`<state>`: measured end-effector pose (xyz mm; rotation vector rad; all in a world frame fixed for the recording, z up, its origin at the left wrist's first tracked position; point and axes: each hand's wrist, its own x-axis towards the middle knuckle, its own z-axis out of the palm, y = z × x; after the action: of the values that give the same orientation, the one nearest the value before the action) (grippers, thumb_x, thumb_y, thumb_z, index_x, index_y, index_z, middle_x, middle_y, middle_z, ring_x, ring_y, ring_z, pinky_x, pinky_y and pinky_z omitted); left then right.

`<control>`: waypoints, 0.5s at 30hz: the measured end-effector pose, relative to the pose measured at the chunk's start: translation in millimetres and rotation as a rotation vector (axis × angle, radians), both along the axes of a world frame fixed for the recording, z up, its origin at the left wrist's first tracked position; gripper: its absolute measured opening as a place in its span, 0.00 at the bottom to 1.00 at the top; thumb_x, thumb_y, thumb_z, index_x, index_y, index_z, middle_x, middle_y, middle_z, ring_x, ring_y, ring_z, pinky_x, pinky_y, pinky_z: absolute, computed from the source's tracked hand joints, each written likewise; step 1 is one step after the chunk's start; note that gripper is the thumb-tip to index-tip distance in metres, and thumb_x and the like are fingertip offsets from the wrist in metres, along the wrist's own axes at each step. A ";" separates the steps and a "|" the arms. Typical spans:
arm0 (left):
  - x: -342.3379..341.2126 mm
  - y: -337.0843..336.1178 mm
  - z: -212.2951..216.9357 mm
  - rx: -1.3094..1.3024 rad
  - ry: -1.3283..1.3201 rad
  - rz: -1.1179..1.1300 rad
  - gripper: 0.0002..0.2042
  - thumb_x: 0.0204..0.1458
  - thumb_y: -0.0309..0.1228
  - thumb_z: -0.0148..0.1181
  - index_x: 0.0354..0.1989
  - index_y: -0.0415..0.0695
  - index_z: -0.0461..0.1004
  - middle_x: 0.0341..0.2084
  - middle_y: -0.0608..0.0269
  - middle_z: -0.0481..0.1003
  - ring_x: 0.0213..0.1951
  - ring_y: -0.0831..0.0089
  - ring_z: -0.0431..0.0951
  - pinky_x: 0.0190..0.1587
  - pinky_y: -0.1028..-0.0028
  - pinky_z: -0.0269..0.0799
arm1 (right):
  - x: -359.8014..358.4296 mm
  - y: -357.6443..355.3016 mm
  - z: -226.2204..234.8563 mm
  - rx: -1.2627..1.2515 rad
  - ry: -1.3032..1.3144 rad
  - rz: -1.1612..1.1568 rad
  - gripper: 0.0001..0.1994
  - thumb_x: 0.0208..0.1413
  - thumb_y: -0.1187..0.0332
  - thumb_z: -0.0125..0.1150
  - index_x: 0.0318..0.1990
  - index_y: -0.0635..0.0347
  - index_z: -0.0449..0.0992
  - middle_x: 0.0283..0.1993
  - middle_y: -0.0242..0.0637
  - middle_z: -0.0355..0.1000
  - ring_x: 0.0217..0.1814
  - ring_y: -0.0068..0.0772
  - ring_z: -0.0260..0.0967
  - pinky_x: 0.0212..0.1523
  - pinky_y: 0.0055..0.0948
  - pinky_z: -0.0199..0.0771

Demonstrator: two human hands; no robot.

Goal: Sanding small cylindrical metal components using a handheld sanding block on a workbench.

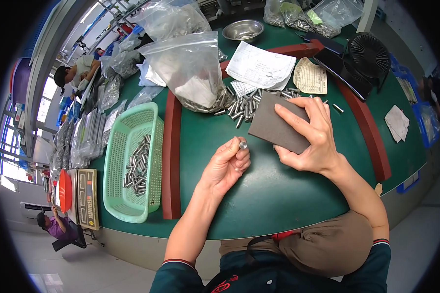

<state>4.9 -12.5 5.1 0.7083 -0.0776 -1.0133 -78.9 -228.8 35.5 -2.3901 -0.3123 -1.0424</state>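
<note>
Between the thumb and fingers of my left hand (226,162) is a small metal pin (243,145), its round end face showing. My right hand (312,134) grips a dark grey sanding pad (277,124) by its edges, thumb below and fingers over the top. The pad is held up to the right of the pin, apart from it. Behind the pad, a loose pile of metal pins (244,106) lies on the green table (274,195), partly hidden by the pad. One separate pin (338,108) rests to the right of my right hand.
A green basket (156,146) holding several metal pins stands left of a red wooden bar (172,161). Clear bags (190,63), papers (260,63) and a steel bowl (243,30) sit behind. At right are a phone (344,73), a black fan (369,54) and another bar (366,129).
</note>
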 end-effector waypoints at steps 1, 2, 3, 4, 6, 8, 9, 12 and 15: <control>0.0 2.9 0.0 0.003 -0.001 0.008 0.11 0.63 0.38 0.53 0.37 0.42 0.67 0.21 0.71 0.62 0.21 0.82 0.58 0.24 0.81 0.55 | 0.2 1.9 0.2 -0.009 -0.011 0.019 0.35 0.25 0.64 0.70 0.52 0.56 0.77 0.47 0.43 0.69 0.44 0.43 0.65 0.47 0.40 0.59; 0.5 0.8 1.4 0.028 -0.001 0.008 0.10 0.63 0.38 0.54 0.36 0.43 0.69 0.22 0.71 0.65 0.22 0.82 0.61 0.25 0.81 0.60 | -0.7 2.8 3.2 -0.061 -0.066 0.078 0.35 0.24 0.63 0.68 0.51 0.58 0.77 0.48 0.47 0.70 0.41 0.44 0.66 0.41 0.40 0.61; 0.5 -2.3 4.5 0.054 -0.001 0.008 0.10 0.62 0.38 0.56 0.35 0.44 0.71 0.23 0.71 0.68 0.23 0.82 0.65 0.26 0.81 0.64 | -4.0 5.9 1.7 -0.109 -0.064 0.159 0.34 0.25 0.61 0.68 0.51 0.57 0.77 0.48 0.47 0.70 0.40 0.43 0.66 0.41 0.40 0.61; -5.2 -8.4 8.1 0.174 0.074 0.117 0.09 0.61 0.36 0.57 0.36 0.44 0.71 0.25 0.70 0.71 0.26 0.81 0.69 0.30 0.80 0.69 | -7.8 13.0 2.6 -0.135 -0.049 0.254 0.34 0.26 0.60 0.68 0.51 0.55 0.77 0.49 0.46 0.70 0.39 0.41 0.66 0.42 0.40 0.61; 1.9 -1.5 -1.7 -0.003 0.087 -0.031 0.07 0.59 0.32 0.59 0.40 0.43 0.73 0.35 0.67 0.77 0.37 0.78 0.78 0.43 0.76 0.77 | -8.6 23.7 0.9 -0.197 -0.022 0.367 0.34 0.28 0.59 0.68 0.52 0.54 0.77 0.50 0.45 0.70 0.40 0.40 0.66 0.44 0.40 0.60; -7.1 -6.9 4.7 0.209 -0.028 0.139 0.06 0.59 0.31 0.58 0.39 0.42 0.72 0.33 0.67 0.76 0.36 0.78 0.77 0.43 0.76 0.77 | -5.3 20.9 2.0 -0.176 -0.004 0.328 0.34 0.28 0.59 0.68 0.52 0.54 0.77 0.51 0.45 0.69 0.41 0.39 0.67 0.46 0.40 0.59; -15.8 -17.1 28.9 0.286 -0.059 0.214 0.07 0.60 0.33 0.58 0.39 0.42 0.72 0.31 0.66 0.76 0.35 0.78 0.77 0.44 0.76 0.76 | -2.2 15.4 6.5 -0.071 0.036 0.254 0.34 0.27 0.61 0.68 0.53 0.55 0.77 0.50 0.45 0.69 0.42 0.41 0.67 0.46 0.40 0.59; 12.2 2.6 -1.6 -0.284 -0.029 -0.232 0.11 0.60 0.36 0.57 0.43 0.41 0.73 0.33 0.65 0.76 0.35 0.77 0.77 0.47 0.75 0.75 | 9.1 -2.4 1.2 -0.087 -0.020 -0.126 0.34 0.27 0.63 0.70 0.52 0.58 0.77 0.45 0.45 0.70 0.44 0.43 0.66 0.45 0.39 0.59; -13.9 -17.3 27.7 0.345 0.009 0.182 0.10 0.60 0.36 0.58 0.37 0.42 0.71 0.27 0.69 0.72 0.31 0.80 0.74 0.41 0.77 0.75 | -9.1 13.5 8.5 -0.033 -0.039 0.231 0.35 0.27 0.61 0.69 0.53 0.54 0.76 0.48 0.44 0.70 0.42 0.42 0.67 0.46 0.42 0.60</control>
<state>-9.0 -29.8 32.8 1.0065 0.1711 -0.8629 -88.0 -215.3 44.0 -2.2979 -0.6079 -0.9833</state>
